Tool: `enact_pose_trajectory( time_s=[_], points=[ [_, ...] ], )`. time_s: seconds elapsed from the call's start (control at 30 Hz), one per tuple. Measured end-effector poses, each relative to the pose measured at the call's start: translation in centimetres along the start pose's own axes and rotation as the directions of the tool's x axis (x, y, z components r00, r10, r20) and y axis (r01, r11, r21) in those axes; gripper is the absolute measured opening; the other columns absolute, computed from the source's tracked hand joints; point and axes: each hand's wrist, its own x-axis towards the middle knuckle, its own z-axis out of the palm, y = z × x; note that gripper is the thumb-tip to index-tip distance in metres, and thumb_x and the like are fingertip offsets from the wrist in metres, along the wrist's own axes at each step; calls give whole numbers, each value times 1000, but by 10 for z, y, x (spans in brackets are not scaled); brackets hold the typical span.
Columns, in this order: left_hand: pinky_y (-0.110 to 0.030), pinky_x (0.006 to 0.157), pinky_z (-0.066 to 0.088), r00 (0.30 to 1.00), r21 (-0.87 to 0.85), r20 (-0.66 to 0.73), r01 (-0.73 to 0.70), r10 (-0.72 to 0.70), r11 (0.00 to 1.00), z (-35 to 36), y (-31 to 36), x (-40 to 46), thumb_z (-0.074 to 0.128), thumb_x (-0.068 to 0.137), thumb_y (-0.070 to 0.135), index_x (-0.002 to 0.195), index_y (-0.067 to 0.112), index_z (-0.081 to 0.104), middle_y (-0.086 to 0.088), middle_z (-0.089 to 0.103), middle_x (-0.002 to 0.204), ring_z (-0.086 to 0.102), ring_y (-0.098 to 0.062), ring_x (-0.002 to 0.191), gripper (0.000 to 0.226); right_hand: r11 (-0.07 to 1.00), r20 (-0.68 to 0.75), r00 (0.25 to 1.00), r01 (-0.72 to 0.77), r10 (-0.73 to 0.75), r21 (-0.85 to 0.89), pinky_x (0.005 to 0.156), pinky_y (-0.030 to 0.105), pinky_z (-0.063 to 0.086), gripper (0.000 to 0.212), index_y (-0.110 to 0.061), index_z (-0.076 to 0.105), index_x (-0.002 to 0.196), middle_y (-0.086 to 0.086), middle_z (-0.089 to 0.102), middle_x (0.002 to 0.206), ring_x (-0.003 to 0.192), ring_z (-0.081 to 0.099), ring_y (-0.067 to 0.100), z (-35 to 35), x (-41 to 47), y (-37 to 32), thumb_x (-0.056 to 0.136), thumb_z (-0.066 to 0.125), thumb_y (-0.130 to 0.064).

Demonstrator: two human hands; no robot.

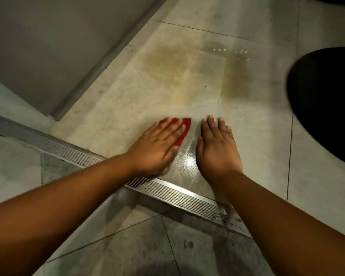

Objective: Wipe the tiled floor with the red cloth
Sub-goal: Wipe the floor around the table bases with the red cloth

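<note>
Wet tiled floor: left hand flat on red cloth, right hand fingers straight.

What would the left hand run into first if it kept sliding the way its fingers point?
The left hand, flat on the red cloth, points up-right; it would probably reach the yellowish stain on the tiled floor first.

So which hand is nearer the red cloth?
Left. The left hand presses flat on the red cloth; the right hand rests on the floor beside it, not touching.
</note>
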Motion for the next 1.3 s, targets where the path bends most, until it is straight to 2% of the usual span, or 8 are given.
enact_pose_trajectory(
  time_s=[0.2,0.4,0.67,0.77,0.93,1.1,1.2,1.3],
  points=[
    [-30,120,-6,993,-1,45,-109,109,994,0,3,-22,12,101,49,156,26,5,9,-1,162,-8,-9,149,60,1000,-3,1000,-1,1,-5,121,32,-7,57,-18,12,158,1,3,166,152,-8,18,-1,2,-1,105,17,-39],
    [-32,120,-4,996,6,21,91,-91,996,-15,-42,34,12,98,49,155,25,3,4,3,163,-6,-12,149,62,1000,10,1000,-7,7,-8,120,31,-9,57,-20,11,159,-1,2,166,151,-9,17,-3,0,-2,105,15,-41],
    [-25,118,-9,993,-23,-6,-115,115,993,0,2,-45,19,101,46,155,23,12,9,1,160,-5,-8,149,59,1000,6,1000,-3,3,-3,119,29,-10,57,-20,11,158,-1,3,166,152,-9,17,-1,0,-1,105,17,-39],
    [-27,119,-6,999,0,7,-42,42,999,-7,-19,-22,9,98,50,154,24,2,7,-1,161,-6,-10,149,63,1000,5,1000,-13,13,12,121,31,-7,57,-20,12,158,-1,4,166,152,-7,18,-4,1,-3,105,19,-38],
    [-35,121,0,974,13,-8,227,-227,974,-17,-77,27,6,96,52,155,22,0,1,0,164,-5,-13,149,67,1000,26,1000,1,0,-14,123,34,-4,57,-19,11,159,0,4,166,152,-7,19,-4,-2,-2,106,17,-39],
    [-35,121,1,994,-7,-47,95,-95,995,2,-22,-33,10,98,48,155,20,7,2,3,162,-3,-15,150,64,1000,-12,1000,10,-9,24,121,35,-12,54,-15,12,158,3,2,166,151,-13,20,-6,-2,-15,107,23,-29],
    [-32,121,0,990,-13,-39,136,-136,991,7,-17,-51,11,99,47,155,22,6,6,2,162,-3,-10,149,61,986,-41,988,154,-152,63,122,38,-8,56,-14,13,158,4,3,165,151,-12,22,0,-3,-49,106,28,-28],
    [-34,121,2,975,-18,-56,216,-217,976,-4,-42,-27,7,97,48,155,24,5,5,1,162,-5,-9,149,63,980,-12,982,187,-187,73,122,37,-8,57,-13,11,158,6,2,166,152,-11,23,13,13,-79,106,27,-29]
  ],
)
